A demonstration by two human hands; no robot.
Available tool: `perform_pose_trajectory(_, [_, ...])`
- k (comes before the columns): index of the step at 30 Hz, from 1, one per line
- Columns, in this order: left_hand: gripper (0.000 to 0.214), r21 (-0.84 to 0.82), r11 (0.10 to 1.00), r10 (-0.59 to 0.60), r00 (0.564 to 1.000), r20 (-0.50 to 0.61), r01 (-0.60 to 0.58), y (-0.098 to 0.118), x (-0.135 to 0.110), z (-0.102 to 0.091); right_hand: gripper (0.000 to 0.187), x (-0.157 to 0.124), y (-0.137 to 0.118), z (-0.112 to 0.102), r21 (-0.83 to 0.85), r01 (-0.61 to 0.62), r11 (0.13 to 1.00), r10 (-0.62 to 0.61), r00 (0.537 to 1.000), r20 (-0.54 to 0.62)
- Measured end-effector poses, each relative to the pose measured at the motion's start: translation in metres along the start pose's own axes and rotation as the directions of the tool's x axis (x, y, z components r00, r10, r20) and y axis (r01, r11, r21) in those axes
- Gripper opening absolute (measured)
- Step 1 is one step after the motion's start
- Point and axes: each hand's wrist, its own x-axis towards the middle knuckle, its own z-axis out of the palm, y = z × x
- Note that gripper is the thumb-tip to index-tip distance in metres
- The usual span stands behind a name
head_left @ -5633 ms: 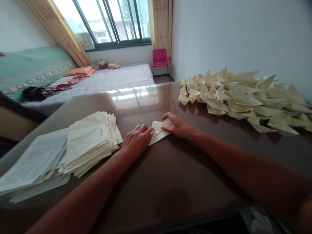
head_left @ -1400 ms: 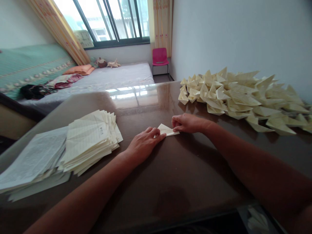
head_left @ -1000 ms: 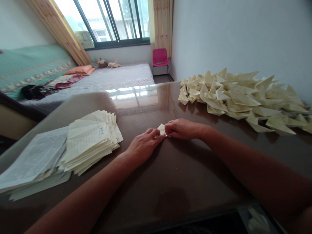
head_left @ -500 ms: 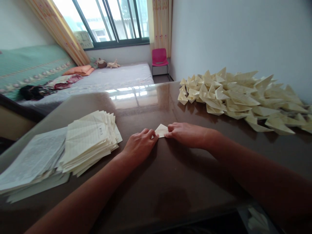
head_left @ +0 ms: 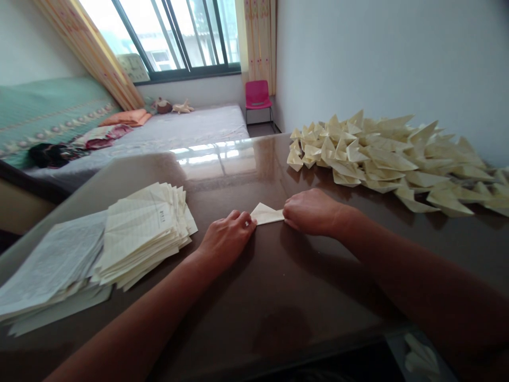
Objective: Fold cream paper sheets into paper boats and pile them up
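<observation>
A small cream folded paper [head_left: 267, 214] lies flat on the glossy brown table [head_left: 278, 297], in the middle. My left hand [head_left: 226, 240] rests on its left end, fingers curled and pressing down. My right hand [head_left: 312, 212] covers its right end, fingers closed and pressing the fold. Only the triangular middle of the paper shows between the two hands.
A fanned stack of cream sheets [head_left: 145, 233] lies at the left, over printed pages [head_left: 51, 265]. A large heap of folded paper shapes [head_left: 382, 159] fills the right back of the table. Beyond are a bed [head_left: 170, 127], a pink chair [head_left: 257, 95] and a window.
The paper has gone from a wider folded sheet to a small triangle. My right hand has slid right along the fold, and my left hand has stayed on the left end.
</observation>
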Motion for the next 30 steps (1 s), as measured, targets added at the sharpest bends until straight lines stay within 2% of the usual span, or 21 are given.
perform_pose_trajectory(3, [0.026, -0.004, 1.000, -0.004, 1.000, -0.003, 0.004, 0.000, -0.001, 0.001, 0.026, 0.010, 0.006, 0.008, 0.037, -0.063, 0.997, 0.068, 0.989, -0.128])
perform_pose_trajectory(5, [0.026, -0.004, 1.000, -0.002, 1.000, -0.016, 0.002, 0.000, -0.001, 0.003, 0.027, 0.016, 0.010, 0.016, 0.075, -0.059, 0.995, 0.074, 0.973, -0.217])
perform_pose_trajectory(7, [0.026, -0.008, 1.000, 0.003, 0.999, -0.043, -0.003, -0.001, -0.001, 0.005, 0.030, 0.021, 0.014, 0.023, 0.118, -0.026, 0.993, 0.052, 0.974, -0.219])
perform_pose_trajectory(9, [0.025, -0.011, 1.000, 0.001, 0.998, -0.069, -0.001, -0.002, -0.001, 0.007, 0.032, 0.025, 0.018, 0.028, 0.170, -0.008, 0.985, 0.038, 0.985, -0.171])
perform_pose_trajectory(13, [0.025, -0.009, 1.000, -0.025, 0.995, -0.096, 0.025, -0.005, -0.002, 0.009, 0.025, 0.033, 0.024, 0.033, 0.314, -0.003, 0.949, 0.041, 0.992, -0.115])
perform_pose_trajectory(17, [0.023, -0.039, 0.998, -0.059, 0.989, -0.136, 0.054, -0.007, -0.003, 0.007, 0.012, 0.042, 0.018, 0.040, 0.450, 0.117, 0.885, -0.018, 0.975, -0.220])
perform_pose_trajectory(22, [0.032, -0.097, 0.994, -0.078, 0.968, -0.240, 0.056, -0.006, 0.000, 0.011, 0.014, 0.047, 0.000, 0.047, 0.444, 0.286, 0.849, -0.097, 0.911, -0.400])
perform_pose_trajectory(25, [0.034, -0.124, 0.989, -0.105, 0.973, -0.206, 0.080, -0.006, 0.003, 0.017, 0.016, 0.047, -0.004, 0.048, 0.441, 0.310, 0.843, -0.099, 0.893, -0.439])
perform_pose_trajectory(30, [0.030, -0.205, 0.975, -0.123, 0.980, -0.158, 0.089, -0.009, 0.006, 0.022, 0.013, 0.051, 0.002, 0.050, 0.512, 0.336, 0.790, -0.098, 0.894, -0.437])
